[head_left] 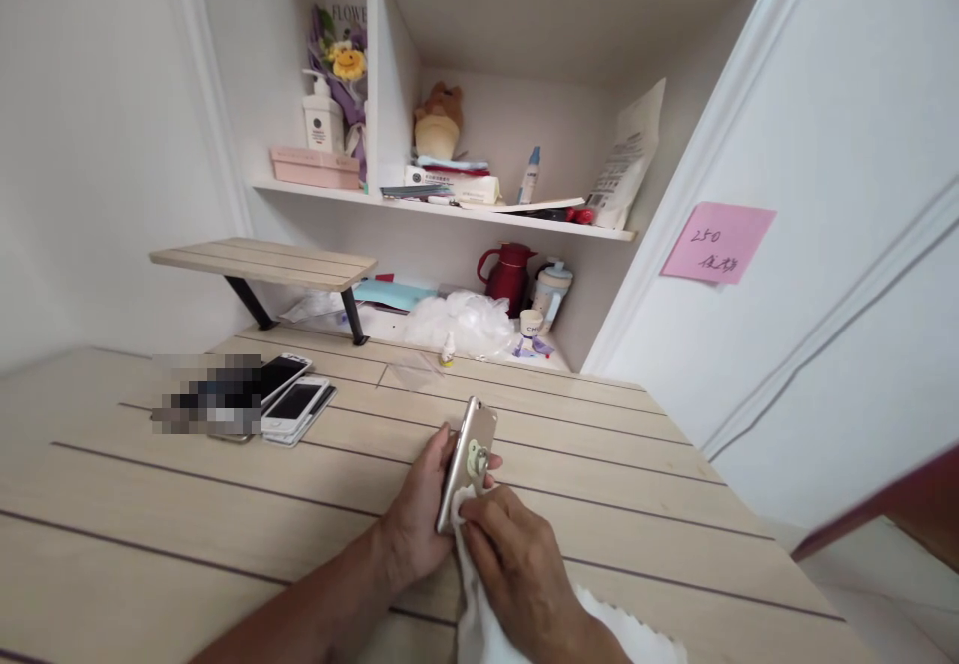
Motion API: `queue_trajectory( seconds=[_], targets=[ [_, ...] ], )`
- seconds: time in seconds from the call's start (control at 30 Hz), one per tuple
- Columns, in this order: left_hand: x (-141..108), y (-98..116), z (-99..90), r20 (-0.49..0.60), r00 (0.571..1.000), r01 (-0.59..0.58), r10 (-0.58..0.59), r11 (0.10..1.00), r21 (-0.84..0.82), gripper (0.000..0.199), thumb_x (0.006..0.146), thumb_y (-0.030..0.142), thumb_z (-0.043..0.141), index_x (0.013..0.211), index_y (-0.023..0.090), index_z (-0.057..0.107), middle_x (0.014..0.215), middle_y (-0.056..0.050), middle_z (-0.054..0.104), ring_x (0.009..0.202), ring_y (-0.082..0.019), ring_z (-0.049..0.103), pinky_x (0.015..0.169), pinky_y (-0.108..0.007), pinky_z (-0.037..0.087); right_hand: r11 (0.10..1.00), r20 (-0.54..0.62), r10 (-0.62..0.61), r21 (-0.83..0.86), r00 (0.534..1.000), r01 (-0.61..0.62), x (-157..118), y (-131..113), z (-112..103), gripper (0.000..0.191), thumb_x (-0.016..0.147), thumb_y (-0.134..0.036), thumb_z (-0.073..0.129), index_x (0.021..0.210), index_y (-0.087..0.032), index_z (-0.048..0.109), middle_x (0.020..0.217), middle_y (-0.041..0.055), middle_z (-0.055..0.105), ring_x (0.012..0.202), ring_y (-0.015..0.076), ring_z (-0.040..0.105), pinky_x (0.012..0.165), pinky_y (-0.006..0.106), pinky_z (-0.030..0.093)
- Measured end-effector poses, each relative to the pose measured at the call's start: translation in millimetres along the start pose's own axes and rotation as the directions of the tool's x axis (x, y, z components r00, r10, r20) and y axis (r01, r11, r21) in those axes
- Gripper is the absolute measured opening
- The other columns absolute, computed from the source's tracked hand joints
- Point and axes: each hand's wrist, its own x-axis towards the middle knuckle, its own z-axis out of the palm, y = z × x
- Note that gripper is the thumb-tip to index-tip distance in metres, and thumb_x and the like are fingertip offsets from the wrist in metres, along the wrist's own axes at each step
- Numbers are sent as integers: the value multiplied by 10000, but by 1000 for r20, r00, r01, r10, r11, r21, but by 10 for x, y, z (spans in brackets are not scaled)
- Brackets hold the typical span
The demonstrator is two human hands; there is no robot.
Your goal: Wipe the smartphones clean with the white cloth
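A gold phone with a pale green bear-shaped holder on its back is tilted above the wooden table. My left hand is closed round it from the left, with fingertips showing past its right edge. Pinched in my right hand is a white cloth, whose bunched corner touches the lower back of the phone. The rest of the cloth hangs down under my right wrist and spreads at the bottom edge of the view.
Several phones lie at the left, partly pixelated. A small bottle stands at the table's back edge, beside a clear bag. Behind are a small raised stand, white plastic, a red jug and shelves with goods.
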Motion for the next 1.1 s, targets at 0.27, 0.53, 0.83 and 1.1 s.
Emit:
queue_trajectory(
  seconds=[0.27, 0.53, 0.83, 1.1],
  targets=[
    [-84, -98, 121, 192, 978, 90, -76, 994, -68, 528, 901, 551, 459, 1122, 119, 667, 870, -89, 765, 800, -251, 712, 832, -335, 481, 991, -247, 129, -12, 960, -136, 75, 141, -79, 184, 978, -185, 461, 1069, -233, 614, 876, 43, 622, 783, 168, 639, 724, 282, 527],
    [-94, -1, 51, 75, 994, 75, -75, 997, 9, 657, 849, 665, 455, 1097, 98, 677, 861, -105, 757, 686, -218, 685, 666, -294, 494, 993, 51, -115, -35, 992, 117, 9, -57, -78, 224, 979, -181, 467, 1103, -220, 649, 816, 45, 582, 675, 153, 597, 613, 256, 497],
    [-205, -24, 247, 228, 971, 62, -79, 995, 83, 510, 902, 536, 467, 1107, 127, 689, 871, -86, 756, 936, -260, 690, 941, -355, 466, 991, -280, 76, -83, 957, -103, 99, 122, -190, 244, 967, -164, 462, 1122, -225, 641, 823, 43, 604, 740, 164, 615, 687, 273, 522],
    [-253, -27, 229, 198, 979, -94, 41, 960, 265, 372, 863, 467, 585, 1032, 166, 725, 977, -57, 751, 1120, -245, 602, 1100, -336, 339, 987, -303, 68, -116, 951, -108, 114, 146, -236, 234, 978, -164, 451, 1126, -217, 625, 846, 49, 601, 770, 169, 613, 706, 286, 515]
  ],
)
